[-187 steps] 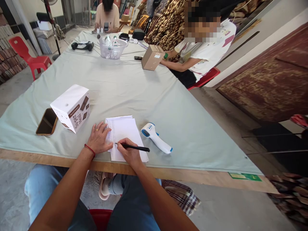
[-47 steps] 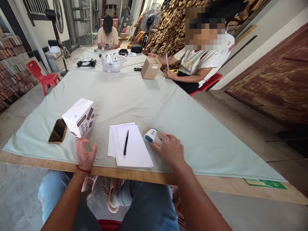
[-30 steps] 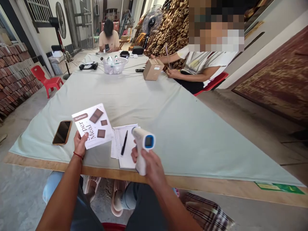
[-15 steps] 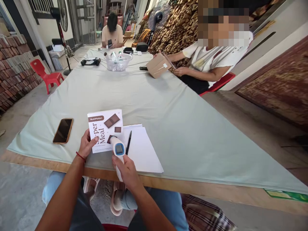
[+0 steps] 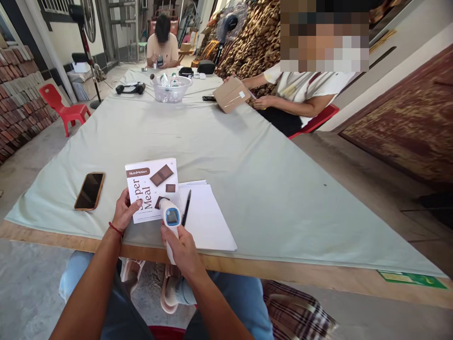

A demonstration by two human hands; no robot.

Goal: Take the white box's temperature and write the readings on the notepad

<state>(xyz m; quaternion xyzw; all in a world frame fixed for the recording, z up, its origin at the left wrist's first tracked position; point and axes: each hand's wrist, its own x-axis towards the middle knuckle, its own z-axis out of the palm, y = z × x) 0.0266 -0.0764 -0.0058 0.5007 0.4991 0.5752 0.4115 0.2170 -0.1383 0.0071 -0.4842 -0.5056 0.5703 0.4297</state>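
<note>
My left hand (image 5: pixel 126 210) grips the lower left edge of a white box (image 5: pixel 152 182) printed with "NutriMotion" and brown chocolate pieces, its thumb across the front. In my right hand (image 5: pixel 182 243) is a white infrared thermometer (image 5: pixel 172 216) with a blue-rimmed screen, its head in front of the box's lower right corner. Whether the two touch I cannot tell. White paper sheets (image 5: pixel 212 222) lie beside the box, and a black pen (image 5: pixel 186 208) rests on them. A phone (image 5: pixel 89 191) with a dark screen lies to the left of my left hand.
A cloth-covered table (image 5: pixel 269 198) stretches ahead. Farther back stand a clear plastic basin (image 5: pixel 171 93) of bottles and a black object (image 5: pixel 130 89). On the right, a seated person (image 5: pixel 304 94) holds a cardboard box (image 5: pixel 231 96); another person (image 5: pixel 163 45) sits at the far end.
The whole view has shifted slightly. Both hands keep their hold on the box and the thermometer, with little visible change between them.
</note>
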